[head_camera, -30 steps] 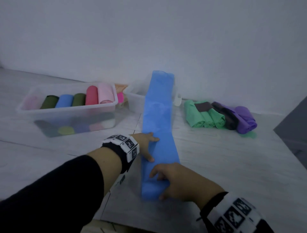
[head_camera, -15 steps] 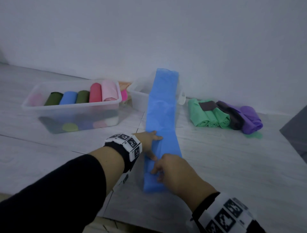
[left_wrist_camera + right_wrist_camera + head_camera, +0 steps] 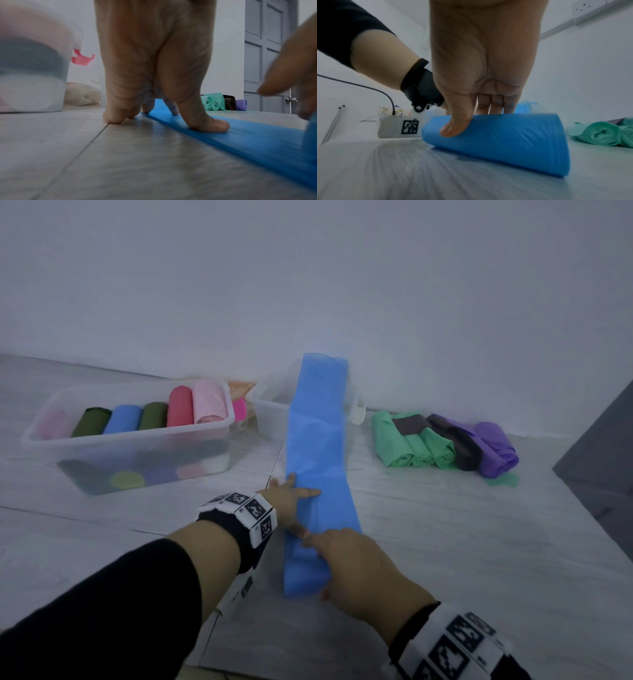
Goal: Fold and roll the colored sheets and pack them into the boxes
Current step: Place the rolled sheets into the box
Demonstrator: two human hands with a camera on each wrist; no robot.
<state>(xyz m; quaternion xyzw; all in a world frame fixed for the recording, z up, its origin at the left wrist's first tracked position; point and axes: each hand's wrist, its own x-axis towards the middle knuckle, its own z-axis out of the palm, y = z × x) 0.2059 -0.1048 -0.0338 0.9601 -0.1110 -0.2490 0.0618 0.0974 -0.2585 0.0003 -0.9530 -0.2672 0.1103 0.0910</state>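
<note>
Right hand point(image 3: 359, 570) fingers curled round the rolled near end of the long folded blue plastic sheet point(image 3: 317, 453) on the floor; left hand point(image 3: 291, 501) fingers spread, pinning it flat. Best roll tight, edges aligned.

Blue sheet point(image 3: 317, 460), green rolls point(image 3: 411, 445)

You had a pale, wood-grain floor point(image 3: 479, 542) under everything, its plank seams running toward a plain white wall point(image 3: 308, 285). At the far right stood a grey panelled door point(image 3: 267, 54) with a round metal knob point(image 3: 291, 99) low on its edge. In the right wrist view, a white wall socket point(image 3: 585, 8) sat high up on a white trunking strip point(image 3: 556, 29) that ran slanting along the wall. By the wall, a crumpled cream bag point(image 3: 82, 93) lay on the floor.
</note>
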